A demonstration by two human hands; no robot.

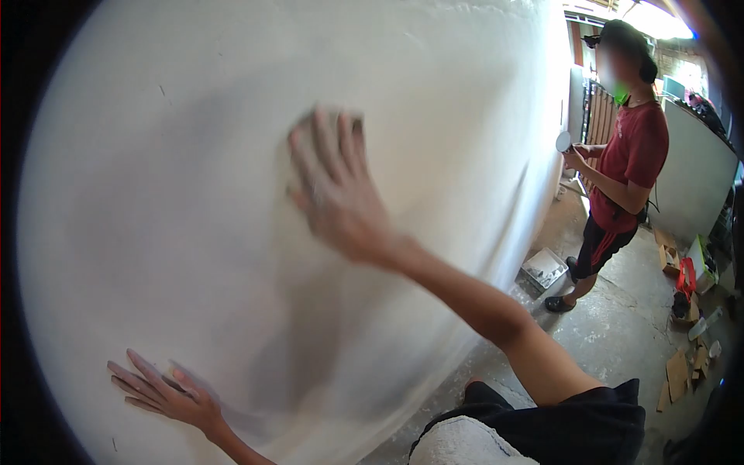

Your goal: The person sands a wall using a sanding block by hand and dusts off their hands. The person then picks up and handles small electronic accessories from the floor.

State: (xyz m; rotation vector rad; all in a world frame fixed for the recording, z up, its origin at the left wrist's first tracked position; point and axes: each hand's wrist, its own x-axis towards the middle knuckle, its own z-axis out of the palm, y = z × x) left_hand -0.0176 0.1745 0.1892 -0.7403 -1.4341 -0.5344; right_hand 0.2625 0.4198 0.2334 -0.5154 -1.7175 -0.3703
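Observation:
A broad, smooth white surface point(434, 139) fills most of the head view, with a few thin dark marks on it. My right hand point(341, 194) lies against its middle, fingers stretched flat and slightly blurred. A dark grey patch shows around and between those fingertips; I cannot tell whether it is a thin sheet under them or shadow. Lower down on the left, my left hand point(167, 395) is spread against the same surface, with no object showing in it. Shadows of the arm and body fall across the white.
At the right a person point(635, 147) in a red shirt stands holding a round-headed tool point(564, 142). A shallow tray point(545, 268) sits on the concrete floor point(620, 318) near their feet. Cardboard pieces point(677, 373) and boxes lie along the far right, before a pale panel point(694, 170).

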